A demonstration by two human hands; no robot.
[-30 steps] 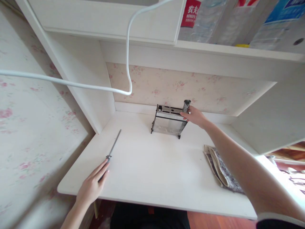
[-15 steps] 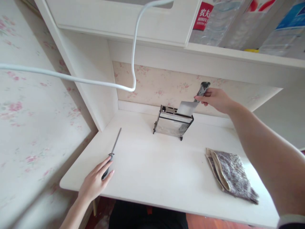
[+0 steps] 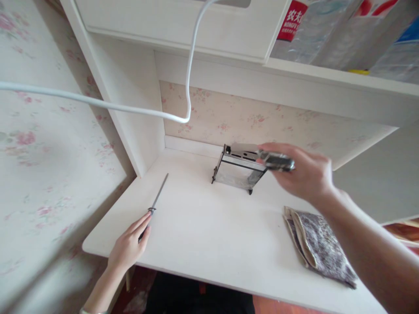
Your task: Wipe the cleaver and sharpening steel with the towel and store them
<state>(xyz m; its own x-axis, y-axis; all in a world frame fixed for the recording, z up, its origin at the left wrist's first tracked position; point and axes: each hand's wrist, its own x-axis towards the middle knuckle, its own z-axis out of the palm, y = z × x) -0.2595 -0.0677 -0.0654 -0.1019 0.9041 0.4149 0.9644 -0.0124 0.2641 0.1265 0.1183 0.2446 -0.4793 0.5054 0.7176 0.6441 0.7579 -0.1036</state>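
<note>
My right hand [image 3: 303, 172] is closed around the dark, worn handle of a cleaver [image 3: 245, 147], in the air in front of the knife rack. The handle points toward me and the blade, partly blurred, extends left over the rack's top. The knife rack [image 3: 234, 176], with clear sides and a slotted metal top, stands upright at the back of the desk. My left hand [image 3: 129, 244] has its fingers around the black handle of a sharpening steel [image 3: 160, 191]. The steel lies on the desk at the left, its rod pointing away from me.
A folded grey-brown cloth [image 3: 322, 244] lies on the right of the white desk [image 3: 209, 235]. A white cable [image 3: 140, 109] hangs across the upper left. Above, a shelf [image 3: 327, 72] holds plastic bottles [image 3: 321, 30]. Floral-papered walls border the left and back.
My right hand has drawn the cleaver up out of the knife rack, then lowered it and turned the blade leftward, handle toward me. My left hand stays at the sharpening steel.
</note>
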